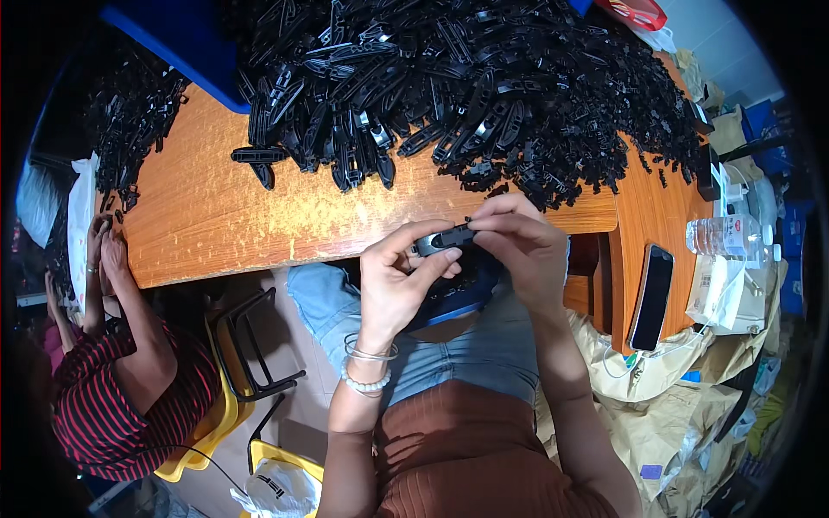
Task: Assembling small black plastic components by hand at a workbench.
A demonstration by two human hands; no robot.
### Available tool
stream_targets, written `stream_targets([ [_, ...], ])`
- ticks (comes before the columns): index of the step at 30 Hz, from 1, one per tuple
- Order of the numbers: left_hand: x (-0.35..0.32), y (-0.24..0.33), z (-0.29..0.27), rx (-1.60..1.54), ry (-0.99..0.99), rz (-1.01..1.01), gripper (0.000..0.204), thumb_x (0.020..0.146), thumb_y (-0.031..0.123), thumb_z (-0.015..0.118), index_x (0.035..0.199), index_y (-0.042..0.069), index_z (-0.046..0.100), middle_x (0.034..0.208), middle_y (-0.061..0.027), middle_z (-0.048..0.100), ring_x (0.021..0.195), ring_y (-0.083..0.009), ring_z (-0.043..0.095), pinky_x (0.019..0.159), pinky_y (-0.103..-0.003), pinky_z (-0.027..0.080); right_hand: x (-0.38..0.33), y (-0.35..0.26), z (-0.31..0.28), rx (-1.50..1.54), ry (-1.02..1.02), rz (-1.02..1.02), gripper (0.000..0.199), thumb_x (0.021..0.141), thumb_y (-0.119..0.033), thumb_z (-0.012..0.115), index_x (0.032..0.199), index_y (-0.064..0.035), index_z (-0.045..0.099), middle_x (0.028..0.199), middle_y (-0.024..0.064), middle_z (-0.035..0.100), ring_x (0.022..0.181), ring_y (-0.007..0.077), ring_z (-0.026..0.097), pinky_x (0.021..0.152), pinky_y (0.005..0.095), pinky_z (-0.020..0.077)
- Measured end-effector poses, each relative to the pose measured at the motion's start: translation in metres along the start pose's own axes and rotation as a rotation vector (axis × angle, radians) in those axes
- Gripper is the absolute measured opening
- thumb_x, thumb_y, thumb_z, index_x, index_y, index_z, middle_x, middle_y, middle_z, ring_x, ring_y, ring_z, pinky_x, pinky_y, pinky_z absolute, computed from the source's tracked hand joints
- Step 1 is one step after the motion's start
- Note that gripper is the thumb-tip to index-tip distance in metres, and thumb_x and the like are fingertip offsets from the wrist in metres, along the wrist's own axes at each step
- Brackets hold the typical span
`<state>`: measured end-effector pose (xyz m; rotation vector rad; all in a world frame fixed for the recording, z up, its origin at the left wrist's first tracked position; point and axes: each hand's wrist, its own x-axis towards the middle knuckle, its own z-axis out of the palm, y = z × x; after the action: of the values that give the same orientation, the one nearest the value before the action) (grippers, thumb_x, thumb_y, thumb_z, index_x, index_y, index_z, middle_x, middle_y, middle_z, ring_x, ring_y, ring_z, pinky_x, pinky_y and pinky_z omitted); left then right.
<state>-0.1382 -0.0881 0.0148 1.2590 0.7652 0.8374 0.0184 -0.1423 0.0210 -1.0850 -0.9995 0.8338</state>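
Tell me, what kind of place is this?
Probably a small workshop where parts are put together by hand. A huge pile of black plastic parts covers the wooden table, both hands, left hand and right hand, hold one piece, and a co-worker sits alongside.

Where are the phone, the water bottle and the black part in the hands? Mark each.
phone (652, 296): head view, middle of its dark screen.
water bottle (724, 236): head view, its clear body.
black part (449, 236): head view, top face between the fingers.

A small black plastic part (445, 238) is pinched between the left hand (395, 281) and right hand (518, 242), near the wooden table (224, 216) edge, below a heap of black parts (466, 86).
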Motion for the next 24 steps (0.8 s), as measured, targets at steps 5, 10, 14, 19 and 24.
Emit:
stream_targets([
  [5, -0.003, 0.007, 0.001, -0.095, -0.049, -0.052, 0.026, 0.082, -0.008, 0.061, 0.108, -0.007, 0.058, 0.085, -0.0142, 0.068, 0.077, -0.0164, 0.068, 0.069, -0.021, 0.055, -0.006, 0.004, -0.001, -0.435, 0.026, -0.146, 0.008, 0.077, 0.007, 0.064, 0.084, 0.0054, 0.066, 0.095, 0.0070, 0.056, 0.088, 0.0125, 0.053, 0.071, 0.0218, 0.0445],
  [10, -0.004, 0.004, 0.005, -0.137, 0.019, -0.072, 0.022, 0.082, -0.009, 0.061, 0.103, -0.007, 0.059, 0.084, -0.0118, 0.067, 0.075, -0.0146, 0.067, 0.069, -0.021, 0.055, -0.011, 0.003, 0.000, -0.381, -0.020, -0.054, 0.012, 0.077, 0.005, 0.065, 0.089, 0.0028, 0.066, 0.092, 0.0044, 0.056, 0.085, 0.0098, 0.051, 0.070, 0.0219, 0.0431],
  [14, -0.009, -0.003, 0.001, -0.006, -0.018, 0.025, 0.016, 0.080, -0.008, 0.063, 0.095, -0.005, 0.061, 0.075, -0.0058, 0.064, 0.065, -0.0104, 0.063, 0.063, -0.019, 0.053, -0.022, 0.005, -0.007, -0.295, -0.137, 0.330, 0.018, 0.076, -0.001, 0.069, 0.094, 0.0005, 0.065, 0.079, 0.0012, 0.057, 0.074, 0.0064, 0.049, 0.065, 0.0211, 0.0403],
  [19, -0.019, -0.006, -0.017, 0.030, -0.152, -0.138, 0.017, 0.083, -0.003, 0.061, 0.099, -0.006, 0.063, 0.081, -0.0118, 0.067, 0.066, -0.0140, 0.065, 0.064, -0.022, 0.053, -0.033, 0.014, -0.007, -0.276, -0.166, 0.259, 0.019, 0.078, -0.012, 0.070, 0.093, -0.0013, 0.067, 0.071, 0.0035, 0.059, 0.062, 0.0114, 0.048, 0.059, 0.0244, 0.0397],
  [24, -0.006, -0.002, -0.049, 0.489, -0.498, 0.233, 0.021, 0.081, 0.004, 0.065, 0.102, 0.001, 0.067, 0.103, -0.0125, 0.066, 0.094, -0.0224, 0.063, 0.083, -0.033, 0.048, -0.018, 0.017, -0.024, -0.315, -0.439, 0.136, 0.012, 0.078, -0.006, 0.067, 0.089, -0.0019, 0.067, 0.081, 0.0090, 0.065, 0.067, 0.0164, 0.058, 0.062, 0.0272, 0.0441],
])
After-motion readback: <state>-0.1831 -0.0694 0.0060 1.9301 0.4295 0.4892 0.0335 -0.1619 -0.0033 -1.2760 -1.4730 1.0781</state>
